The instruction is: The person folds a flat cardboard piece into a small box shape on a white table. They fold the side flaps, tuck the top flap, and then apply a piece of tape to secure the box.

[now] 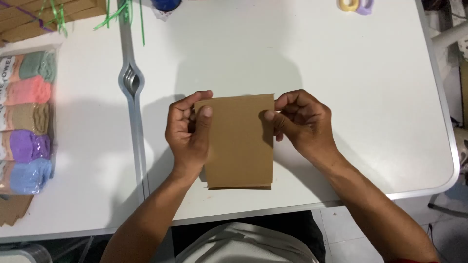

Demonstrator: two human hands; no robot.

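Hands gripped flat brown cardboard piece [240, 141] at frame centre, left hand [187, 134] and right hand [302, 124] pinching its 2 upper corners; step judged folding, next needing even pressure.

1. The brown sheet [241, 141] at the frame's centre looks like matt kraft paper or thin card, smooth, with no sheen.
2. The bench [341, 73] has a smooth white top with a faint satin shine; its rim at the right edge looks like pale grey plastic or metal.
3. The strip [132, 83] between the two bench tops, left of centre, is shiny grey metal.
4. The towels [27, 122] at the left edge are soft, fuzzy cloth in pastel colours, wrapped in glossy clear plastic.
5. The ribbons [119, 12] at upper left are thin, glossy green plastic.
6. The tape rolls [357, 5] at the top right look smooth.
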